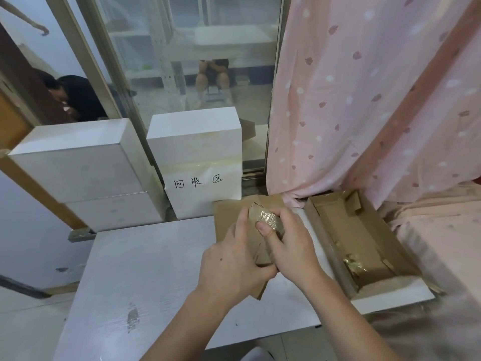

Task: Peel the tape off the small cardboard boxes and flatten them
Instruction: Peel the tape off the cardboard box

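Note:
Above the white table (145, 277), both hands hold a wad of shiny clear tape (265, 220). My left hand (234, 261) wraps round its lower part from the left. My right hand (289, 243) grips it from the right, thumb pressed on its top. Under the hands lies a flattened brown cardboard box (229, 217), partly hidden by them. To the right, an opened cardboard box (356, 241) sits on the table with its flaps spread and a scrap of crumpled tape (355, 265) inside.
White boxes (86, 173) are stacked at the table's back left. Another white box (200, 165) bears a handwritten label. A pink curtain (364, 100) hangs at the right over a pink covered surface. Behind is a glass door, with a person's head at far left.

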A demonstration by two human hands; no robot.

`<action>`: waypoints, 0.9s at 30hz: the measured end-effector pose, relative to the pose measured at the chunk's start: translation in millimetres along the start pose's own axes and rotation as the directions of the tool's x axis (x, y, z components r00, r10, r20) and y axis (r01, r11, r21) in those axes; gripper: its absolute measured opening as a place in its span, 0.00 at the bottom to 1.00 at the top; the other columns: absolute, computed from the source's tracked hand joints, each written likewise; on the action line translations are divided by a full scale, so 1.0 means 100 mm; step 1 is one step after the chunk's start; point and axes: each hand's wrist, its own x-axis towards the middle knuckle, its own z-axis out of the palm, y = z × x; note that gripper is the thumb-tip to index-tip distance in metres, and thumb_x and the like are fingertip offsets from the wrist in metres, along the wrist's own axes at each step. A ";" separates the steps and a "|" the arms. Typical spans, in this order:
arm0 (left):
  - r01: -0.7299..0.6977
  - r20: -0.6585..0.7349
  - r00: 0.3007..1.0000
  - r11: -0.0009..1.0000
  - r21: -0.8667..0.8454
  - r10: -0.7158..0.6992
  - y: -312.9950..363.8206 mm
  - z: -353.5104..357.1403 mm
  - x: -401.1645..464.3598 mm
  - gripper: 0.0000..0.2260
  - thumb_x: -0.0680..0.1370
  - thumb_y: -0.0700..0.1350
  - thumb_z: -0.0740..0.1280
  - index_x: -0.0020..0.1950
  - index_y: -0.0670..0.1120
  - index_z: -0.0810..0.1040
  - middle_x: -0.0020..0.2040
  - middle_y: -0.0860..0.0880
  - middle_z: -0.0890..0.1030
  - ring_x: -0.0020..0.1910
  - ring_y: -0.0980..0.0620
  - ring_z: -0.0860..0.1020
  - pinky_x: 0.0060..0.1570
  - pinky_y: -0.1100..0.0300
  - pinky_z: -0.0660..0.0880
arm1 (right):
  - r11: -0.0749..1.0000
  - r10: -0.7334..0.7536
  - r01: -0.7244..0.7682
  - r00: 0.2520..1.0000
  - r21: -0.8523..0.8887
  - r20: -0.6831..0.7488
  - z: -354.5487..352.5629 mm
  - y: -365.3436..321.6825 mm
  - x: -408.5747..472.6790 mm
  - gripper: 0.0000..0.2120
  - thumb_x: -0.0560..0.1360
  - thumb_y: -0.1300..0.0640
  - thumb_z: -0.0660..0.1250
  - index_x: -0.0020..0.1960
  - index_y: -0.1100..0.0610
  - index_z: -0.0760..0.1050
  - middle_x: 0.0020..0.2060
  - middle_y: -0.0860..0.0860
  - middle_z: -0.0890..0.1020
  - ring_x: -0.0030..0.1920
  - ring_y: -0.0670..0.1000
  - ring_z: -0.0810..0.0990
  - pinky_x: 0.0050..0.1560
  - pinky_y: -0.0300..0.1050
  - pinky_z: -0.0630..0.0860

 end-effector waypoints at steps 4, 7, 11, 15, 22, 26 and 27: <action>0.013 0.050 0.999 1.000 0.027 -0.014 0.00 0.03 0.03 0.55 0.67 0.75 0.68 0.82 0.58 0.38 0.73 0.57 0.72 0.58 0.51 0.82 0.47 0.58 0.72 | 0.999 0.044 -0.045 0.997 0.023 0.060 -0.03 0.06 0.00 0.18 0.80 0.40 0.62 0.65 0.48 0.74 0.56 0.40 0.78 0.58 0.42 0.75 0.57 0.44 0.74; 0.026 0.078 0.997 0.999 0.035 -0.029 -0.03 0.05 0.04 0.57 0.66 0.76 0.69 0.82 0.58 0.38 0.74 0.58 0.72 0.58 0.50 0.82 0.47 0.58 0.71 | 0.994 0.063 -0.076 0.986 0.084 0.151 -0.11 0.07 0.00 0.20 0.79 0.36 0.59 0.66 0.44 0.74 0.55 0.38 0.79 0.55 0.38 0.76 0.56 0.43 0.74; 0.017 0.069 0.997 1.000 0.019 -0.018 -0.04 0.07 0.05 0.56 0.67 0.77 0.67 0.82 0.58 0.39 0.75 0.58 0.71 0.57 0.50 0.82 0.46 0.58 0.73 | 0.998 0.052 -0.055 0.980 0.007 0.194 -0.12 0.14 -0.03 0.35 0.69 0.34 0.73 0.72 0.41 0.68 0.63 0.37 0.74 0.63 0.38 0.73 0.61 0.39 0.71; 0.005 0.044 0.999 1.000 -0.001 -0.005 0.00 0.10 0.04 0.56 0.66 0.77 0.68 0.82 0.58 0.39 0.75 0.59 0.71 0.56 0.51 0.82 0.43 0.59 0.69 | 0.999 -0.009 0.006 0.998 0.033 0.066 -0.13 0.13 -0.04 0.25 0.75 0.43 0.73 0.70 0.44 0.74 0.56 0.36 0.78 0.56 0.39 0.76 0.56 0.36 0.72; 0.011 0.054 0.999 1.000 -0.026 -0.010 -0.03 0.10 0.06 0.57 0.65 0.75 0.70 0.82 0.60 0.39 0.75 0.59 0.71 0.59 0.51 0.81 0.46 0.58 0.71 | 0.997 0.033 -0.038 0.997 0.074 0.067 -0.21 0.13 0.00 0.17 0.82 0.44 0.62 0.69 0.45 0.77 0.55 0.38 0.82 0.54 0.38 0.79 0.58 0.42 0.76; 0.021 0.024 1.000 0.997 -0.071 -0.019 -0.09 0.10 0.06 0.57 0.65 0.78 0.68 0.82 0.59 0.40 0.76 0.60 0.70 0.59 0.52 0.82 0.48 0.58 0.74 | 0.995 -0.003 -0.015 0.983 0.097 0.181 -0.19 0.10 -0.01 0.31 0.75 0.41 0.73 0.75 0.40 0.68 0.66 0.35 0.75 0.62 0.37 0.74 0.64 0.38 0.72; 0.020 0.015 1.000 0.997 -0.074 -0.019 -0.10 0.10 0.07 0.56 0.65 0.79 0.67 0.82 0.59 0.41 0.76 0.60 0.70 0.59 0.52 0.82 0.48 0.58 0.74 | 0.995 -0.048 0.034 0.987 0.095 0.151 -0.16 0.11 -0.02 0.30 0.74 0.44 0.76 0.73 0.40 0.70 0.67 0.35 0.74 0.66 0.38 0.73 0.67 0.39 0.71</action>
